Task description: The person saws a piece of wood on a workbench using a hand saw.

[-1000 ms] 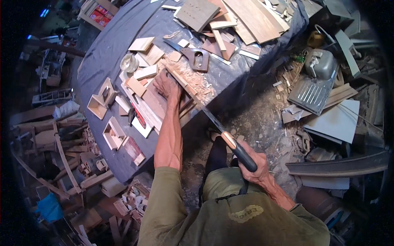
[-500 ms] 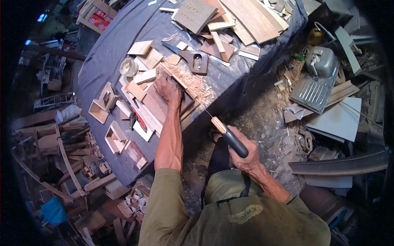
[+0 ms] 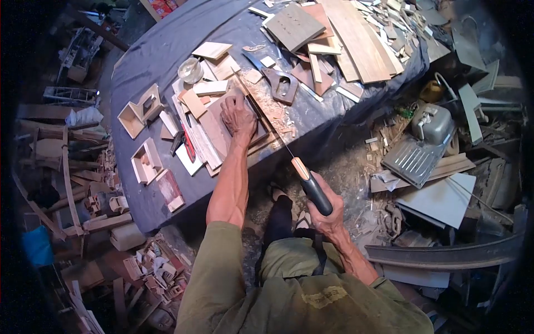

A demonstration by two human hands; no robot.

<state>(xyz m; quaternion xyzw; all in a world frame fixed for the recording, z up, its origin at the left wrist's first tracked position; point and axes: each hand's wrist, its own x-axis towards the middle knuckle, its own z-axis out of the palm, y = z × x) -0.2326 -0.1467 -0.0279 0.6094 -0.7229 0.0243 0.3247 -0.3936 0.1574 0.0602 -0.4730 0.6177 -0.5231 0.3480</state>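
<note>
My right hand (image 3: pixel 326 212) is wrapped round the black and orange handle of a handsaw (image 3: pixel 315 192). The saw's thin blade, seen nearly edge-on, runs up and left along the side of a dark wooden block (image 3: pixel 259 132) on the workbench. With curled fingers, my left hand (image 3: pixel 239 116) presses down on that block, just left of the blade, and hides much of it. Beneath lies a flat brown board (image 3: pixel 210 127). Sawdust (image 3: pixel 271 108) is heaped right of the blade. A second handsaw with a dark wooden handle (image 3: pixel 282 86) lies beyond it.
Small wooden boxes (image 3: pixel 146 161), a red-handled tool (image 3: pixel 189 147) and a clear jar (image 3: pixel 190 70) stand left on the cloth-covered bench (image 3: pixel 167 61). Stacked boards (image 3: pixel 356 44) lie at the far right. A metal sink (image 3: pixel 414 156) and scrap wood crowd the floor.
The view has shifted, so the bench sits differently in frame. The saw blade now lies along the block's side, with the handle still in my right hand. My left hand stays on the block.
</note>
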